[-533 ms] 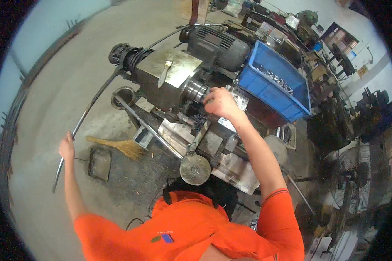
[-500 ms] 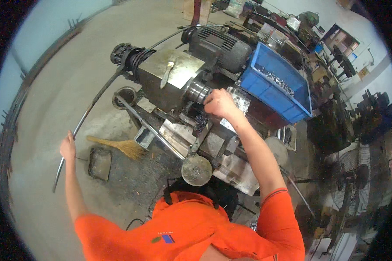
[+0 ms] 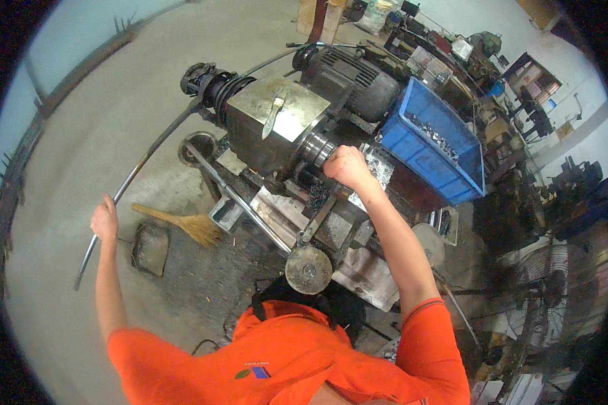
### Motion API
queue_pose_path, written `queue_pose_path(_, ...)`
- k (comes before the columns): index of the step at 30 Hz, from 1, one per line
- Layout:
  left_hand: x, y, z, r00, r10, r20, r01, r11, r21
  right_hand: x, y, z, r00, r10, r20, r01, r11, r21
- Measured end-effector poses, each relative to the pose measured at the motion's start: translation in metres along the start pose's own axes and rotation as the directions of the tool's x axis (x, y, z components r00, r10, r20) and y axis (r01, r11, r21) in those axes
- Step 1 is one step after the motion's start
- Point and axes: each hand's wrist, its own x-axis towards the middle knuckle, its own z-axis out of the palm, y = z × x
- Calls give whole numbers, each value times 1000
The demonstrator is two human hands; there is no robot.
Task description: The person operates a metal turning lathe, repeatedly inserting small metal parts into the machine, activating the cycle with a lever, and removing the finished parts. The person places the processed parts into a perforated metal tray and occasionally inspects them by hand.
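My left hand (image 3: 104, 219) is wrapped round the lower part of a long, curved metal lever (image 3: 154, 146), which runs up to the rear end of a lathe-like machine (image 3: 244, 127). At the machine's shiny round spindle nose (image 3: 314, 148), my right hand (image 3: 348, 167) is closed, with its fingers against the front end. What those fingers grip is hidden behind the hand. A flat brush (image 3: 273, 119) lies on top of the machine's housing. Below my right hand are dark metal shavings (image 3: 317, 196) and a slanting bar handle (image 3: 243, 202).
A blue bin (image 3: 407, 140) with metal pieces stands right of the machine, near a finned motor (image 3: 365, 74). A round metal disc (image 3: 309, 270) is close to my body. On the floor at left are a straw broom (image 3: 197, 227) and a dustpan (image 3: 150, 250). A fan (image 3: 546, 297) stands right.
The view has shifted slightly, so the machine and bin appear a little lower and farther right. Both hands keep their places on the lever and at the spindle nose.
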Motion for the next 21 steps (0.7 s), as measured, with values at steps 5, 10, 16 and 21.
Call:
queue_pose_path(5, 6, 1, -9, 993, 10, 116, 1, 996, -91, -6, -7, -5, 996, -6, -86, 7, 1000, 21)
queue_pose_path(10, -71, 33, -48, 977, -20, 211, 55, 986, -160, 0, -5, 0, 989, 40, -140, -38, 999, 20)
queue_pose_path(16, -139, 79, -93, 966, 66, 252, -59, 998, -38, -14, -4, -20, 995, 77, -69, -77, 997, -7)
queue_pose_path(21, -134, 68, -78, 976, 92, 198, -72, 992, -107, -53, 19, -60, 902, -298, -313, 405, 836, 371)
